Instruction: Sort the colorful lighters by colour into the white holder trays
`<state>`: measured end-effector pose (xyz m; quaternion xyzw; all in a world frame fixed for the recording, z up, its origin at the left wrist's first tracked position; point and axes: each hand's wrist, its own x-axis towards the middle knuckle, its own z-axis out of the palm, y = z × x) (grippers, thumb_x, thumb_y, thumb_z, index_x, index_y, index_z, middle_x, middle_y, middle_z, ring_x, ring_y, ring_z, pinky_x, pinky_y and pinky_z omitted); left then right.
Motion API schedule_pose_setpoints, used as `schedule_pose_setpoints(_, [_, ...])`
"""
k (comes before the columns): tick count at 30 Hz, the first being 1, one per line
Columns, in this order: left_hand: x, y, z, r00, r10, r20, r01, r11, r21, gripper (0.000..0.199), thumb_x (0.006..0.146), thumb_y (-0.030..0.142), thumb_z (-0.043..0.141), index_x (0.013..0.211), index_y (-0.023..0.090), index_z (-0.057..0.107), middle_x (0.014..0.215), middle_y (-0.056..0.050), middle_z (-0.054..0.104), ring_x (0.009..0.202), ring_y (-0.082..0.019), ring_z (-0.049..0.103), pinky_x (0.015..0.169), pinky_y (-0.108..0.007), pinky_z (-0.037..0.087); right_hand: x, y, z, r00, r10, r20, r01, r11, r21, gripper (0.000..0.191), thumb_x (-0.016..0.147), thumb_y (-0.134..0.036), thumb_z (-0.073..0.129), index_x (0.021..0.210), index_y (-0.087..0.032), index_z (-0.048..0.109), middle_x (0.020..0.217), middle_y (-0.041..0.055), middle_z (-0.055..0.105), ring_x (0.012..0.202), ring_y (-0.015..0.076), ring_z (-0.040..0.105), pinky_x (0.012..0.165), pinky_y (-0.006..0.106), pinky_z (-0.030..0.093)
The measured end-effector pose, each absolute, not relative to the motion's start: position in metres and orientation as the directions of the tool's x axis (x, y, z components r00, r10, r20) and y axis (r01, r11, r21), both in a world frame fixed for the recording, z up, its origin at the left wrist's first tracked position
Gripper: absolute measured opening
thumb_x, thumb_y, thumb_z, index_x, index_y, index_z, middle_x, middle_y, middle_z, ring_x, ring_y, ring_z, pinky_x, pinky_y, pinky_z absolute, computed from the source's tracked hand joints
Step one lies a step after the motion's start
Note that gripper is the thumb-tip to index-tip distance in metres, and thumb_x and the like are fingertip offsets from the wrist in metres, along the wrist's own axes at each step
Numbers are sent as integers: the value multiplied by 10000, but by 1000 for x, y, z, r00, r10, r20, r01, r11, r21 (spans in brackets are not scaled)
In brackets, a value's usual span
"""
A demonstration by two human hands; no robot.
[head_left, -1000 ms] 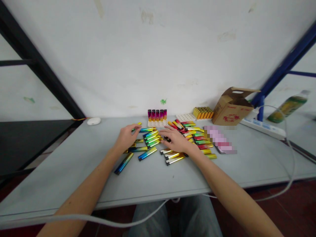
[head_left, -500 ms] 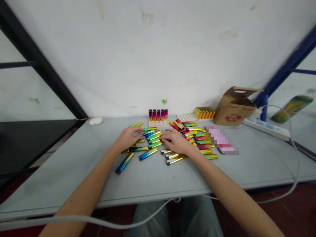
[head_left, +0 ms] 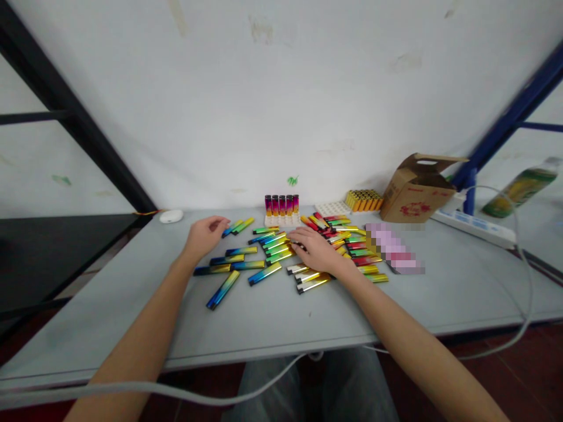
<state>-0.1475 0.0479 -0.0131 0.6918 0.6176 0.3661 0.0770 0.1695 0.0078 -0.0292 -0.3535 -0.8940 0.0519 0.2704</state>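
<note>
My left hand (head_left: 206,235) is at the left of a spread of lighters, fingers bent and slightly apart. Its fingertips are beside a blue-and-yellow lighter (head_left: 231,228), and I see nothing held. My right hand (head_left: 311,247) rests over the middle of the spread, fingers reaching left and thumb apart, partly covering the lighters beneath. Left of those fingertips lies a slanted row of green-and-yellow lighters (head_left: 278,256). Several blue-and-yellow lighters (head_left: 265,274) lie loose below my left hand. White-and-gold lighters (head_left: 313,284) lie just below my right hand.
Purple-and-yellow lighters (head_left: 282,205) stand in a white holder (head_left: 281,221) near the wall. Behind the red-and-yellow pile is a white perforated tray (head_left: 333,208). A block of orange lighters (head_left: 364,201), a cardboard box (head_left: 416,190), a pixelated pink object (head_left: 393,249) and a power strip (head_left: 475,228) are at the right.
My left hand has moved left off the middle lighters, uncovering several blue-and-yellow ones. My right hand has stayed nearly in place, its fingers slightly more bent.
</note>
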Motion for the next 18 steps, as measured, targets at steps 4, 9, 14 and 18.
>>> schedule_pose_setpoints(4, [-138, 47, -17, 40, 915, 402, 825, -257, 503, 402, 797, 493, 472, 859, 182, 721, 866, -73, 763, 805, -235, 692, 782, -323, 543, 162, 11, -35, -615, 662, 429, 617, 742, -261, 409, 944, -158, 393, 1325, -146, 540, 1365, 119, 570, 1298, 241, 468, 1127, 448, 317])
schedule_pose_setpoints(9, [-131, 45, -22, 153, 894, 421, 850, -336, 406, 391, 831, 469, 463, 888, 191, 733, 950, -85, 757, 881, -248, 687, 861, -359, 520, 155, 18, -41, -624, 695, 357, 668, 712, -216, 391, 967, -237, 401, 1319, -199, 567, 1386, 89, 560, 1333, 281, 433, 1124, 509, 289])
schedule_pose_setpoints(14, [-117, 38, -25, 400, 796, 455, 798, -546, 253, 354, 842, 476, 529, 906, 200, 740, 965, -86, 744, 950, -253, 658, 924, -387, 484, 160, 17, -32, -639, 671, 376, 648, 733, -205, 277, 938, -201, 465, 1053, -206, 717, 1218, 76, 672, 1161, 257, 563, 1060, 447, 366])
schedule_pose_setpoints(18, [-103, 32, -24, 507, 747, 431, 733, -636, 241, 292, 851, 422, 549, 900, 206, 740, 956, -74, 737, 951, -240, 652, 907, -391, 489, 158, 14, -26, -608, 689, 395, 654, 717, -242, 230, 919, -182, 495, 954, -152, 721, 1050, 102, 713, 1018, 220, 608, 964, 368, 425])
